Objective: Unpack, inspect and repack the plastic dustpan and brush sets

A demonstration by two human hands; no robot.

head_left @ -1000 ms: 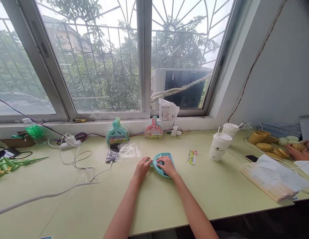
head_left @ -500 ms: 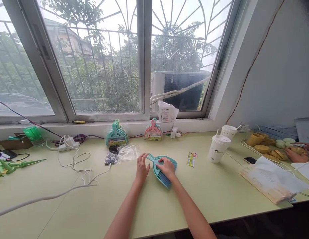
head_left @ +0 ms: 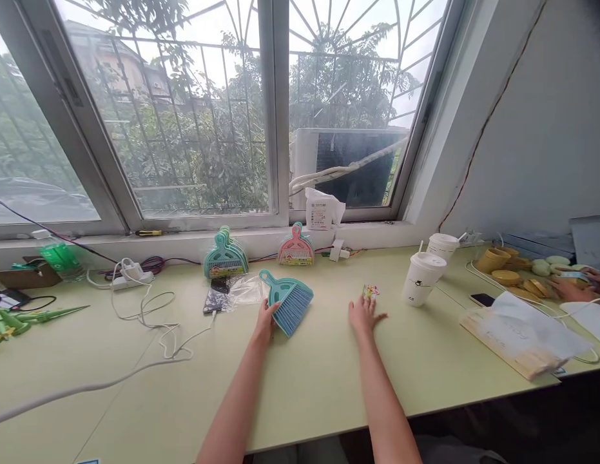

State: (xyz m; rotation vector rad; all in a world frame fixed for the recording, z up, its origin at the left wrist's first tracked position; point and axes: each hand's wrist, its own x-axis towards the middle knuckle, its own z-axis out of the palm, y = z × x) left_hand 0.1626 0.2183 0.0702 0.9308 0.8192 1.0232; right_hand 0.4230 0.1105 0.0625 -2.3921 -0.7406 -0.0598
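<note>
A teal dustpan and brush set (head_left: 292,304) with blue bristles is tilted above the table, its handle toward the upper left. My left hand (head_left: 265,320) grips its lower left edge. My right hand (head_left: 363,314) lies palm down with fingers spread over a small printed label card (head_left: 370,291), covering most of it. Beyond my left hand, a clear plastic wrapper (head_left: 246,290) lies beside a dark phone (head_left: 215,296) with a cable plugged in.
Wrapped green dustpan sets (head_left: 225,254) and a pink-fronted stack (head_left: 296,246) stand by the sill. White cups (head_left: 422,280) and a tissue pack (head_left: 517,338) are at right. White cables (head_left: 154,316) cross the left side. Another person's hands (head_left: 570,288) work at far right.
My right hand has left the dustpan set and moved right onto the label card. My left hand has taken hold of the set, turned it and shifted it left.
</note>
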